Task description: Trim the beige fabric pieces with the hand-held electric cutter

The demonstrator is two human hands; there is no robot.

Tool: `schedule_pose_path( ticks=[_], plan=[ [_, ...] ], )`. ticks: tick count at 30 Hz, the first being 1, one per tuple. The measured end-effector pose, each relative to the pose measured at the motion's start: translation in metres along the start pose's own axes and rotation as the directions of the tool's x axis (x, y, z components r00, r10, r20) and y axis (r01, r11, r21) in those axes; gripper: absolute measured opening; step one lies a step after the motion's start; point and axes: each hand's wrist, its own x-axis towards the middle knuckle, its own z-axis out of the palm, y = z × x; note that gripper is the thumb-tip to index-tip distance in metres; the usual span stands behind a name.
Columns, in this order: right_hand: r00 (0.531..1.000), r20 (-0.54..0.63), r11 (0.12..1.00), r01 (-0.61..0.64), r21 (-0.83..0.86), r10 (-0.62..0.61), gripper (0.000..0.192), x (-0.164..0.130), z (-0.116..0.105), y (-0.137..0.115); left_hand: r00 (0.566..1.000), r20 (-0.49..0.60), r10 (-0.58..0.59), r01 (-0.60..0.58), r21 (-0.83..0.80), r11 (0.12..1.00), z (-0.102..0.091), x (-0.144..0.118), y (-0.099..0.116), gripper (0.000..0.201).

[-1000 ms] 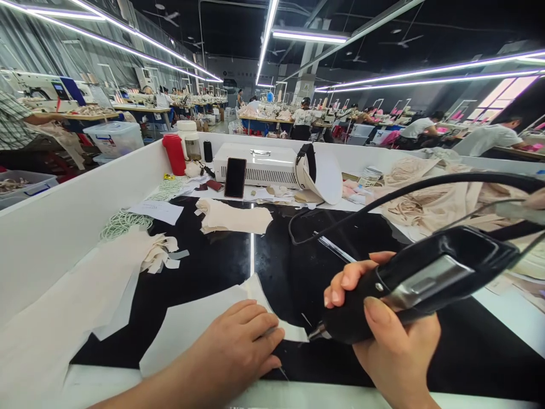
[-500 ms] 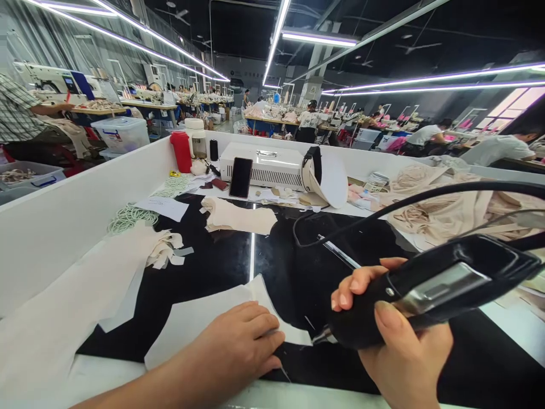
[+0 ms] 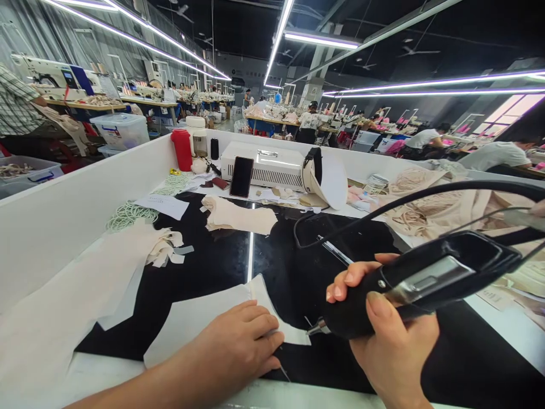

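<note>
My right hand [image 3: 392,341] grips a black corded hand tool [image 3: 426,281] whose metal tip points left and down, just above the right end of a white fabric piece [image 3: 200,318]. That piece lies flat on the glossy black tabletop [image 3: 213,267]. My left hand [image 3: 238,346] presses palm-down on the piece near its right end, fingers together. The tool's black cable [image 3: 383,207] arcs up and off to the right.
A large white sheet [image 3: 59,307] covers the left of the table beside a white side wall [image 3: 63,221]. Fabric scraps [image 3: 164,250], a folded beige stack [image 3: 236,216], a phone [image 3: 241,176], a white box [image 3: 266,165], a red bottle [image 3: 182,149] and beige bras [image 3: 430,210] lie farther back. Other workers sit beyond.
The tool's tip has shifted slightly left toward the fabric edge. My left hand stays pressed on the piece. The view has moved a little.
</note>
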Motion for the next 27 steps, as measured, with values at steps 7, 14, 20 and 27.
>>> schedule_pose_path(
  ticks=[7, 14, 20, 27],
  plan=[
    [1.0, -0.009, 1.0, -0.001, 0.011, 0.001, 0.034, -0.001, -0.001, 0.0, 1.0, 0.019, 0.0, 0.0, 0.014, 1.0, 0.0, 0.0, -0.001, 0.021],
    [1.0, -0.023, 1.0, -0.002, 0.004, 0.002, 0.033, 0.0, 0.002, -0.001, 1.0, 0.027, 0.01, -0.011, 0.013, 1.0, -0.001, 0.0, 0.0, 0.021],
    [1.0, -0.018, 0.998, -0.01, 0.054, 0.012, 0.032, 0.0, 0.012, 0.0, 0.999, 0.037, 0.011, -0.012, 0.026, 1.0, 0.001, 0.0, 0.002, 0.027],
    [1.0, 0.009, 0.998, -0.023, 0.051, 0.022, 0.034, -0.004, 0.017, 0.001, 0.999, 0.032, 0.007, -0.008, 0.03, 1.0, -0.001, 0.002, 0.01, 0.025]
  ],
)
